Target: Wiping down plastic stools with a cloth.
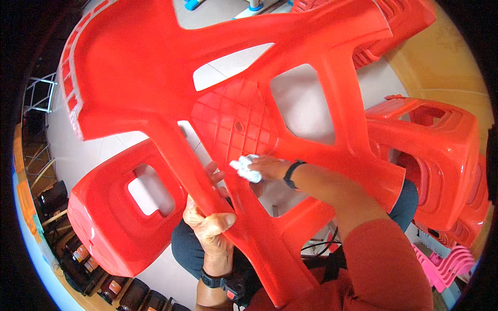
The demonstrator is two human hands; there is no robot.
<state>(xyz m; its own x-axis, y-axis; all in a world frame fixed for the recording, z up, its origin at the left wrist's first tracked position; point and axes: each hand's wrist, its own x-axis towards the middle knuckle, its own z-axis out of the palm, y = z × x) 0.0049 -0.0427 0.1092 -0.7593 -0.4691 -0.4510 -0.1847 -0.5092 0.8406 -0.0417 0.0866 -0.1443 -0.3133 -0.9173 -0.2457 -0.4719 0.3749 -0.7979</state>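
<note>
A large red plastic chair [120, 74] is tipped over my lap, with the ribbed underside of its seat [227, 120] facing me. My left hand [212, 227] grips a long red rail of the chair, thumb across the near face and fingertips showing through the gap behind. In my right hand [270, 167] is a crumpled white cloth [249, 168], at the near edge of the ribbed underside; whether it presses on the plastic I cannot tell. The fingers of this hand are partly hidden by the cloth.
A red plastic stool [116, 217] lies at the left on the tiled floor [105, 149]. More red stools [435, 151] are stacked at the right, above pink plastic pieces [447, 268]. Dark containers [134, 291] line the lower left. A wooden panel [443, 66] stands at the upper right.
</note>
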